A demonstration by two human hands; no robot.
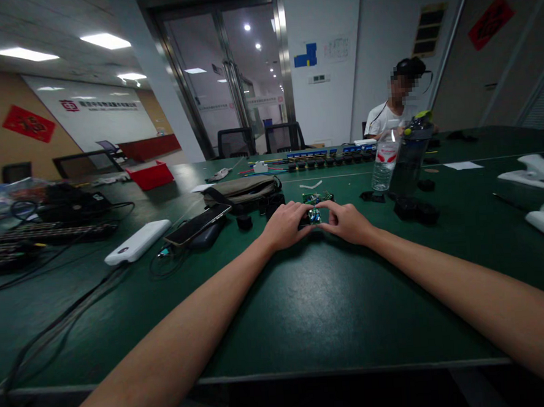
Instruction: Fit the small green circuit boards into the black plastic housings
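Pinching small item, apparently circuit board, left edge in left hand, right edge in right hand, leaving face uncovered.

The person has two bare arms. The left arm is bare from the wrist to where the picture cuts it off. The right arm is bare in the same way. Both look long and smooth, fat at the near end and thin by the wrist. The left grip is a bare hand with a round back, and the right grip is a bare hand too. The fingers look tiny, so the nails are hard to see.
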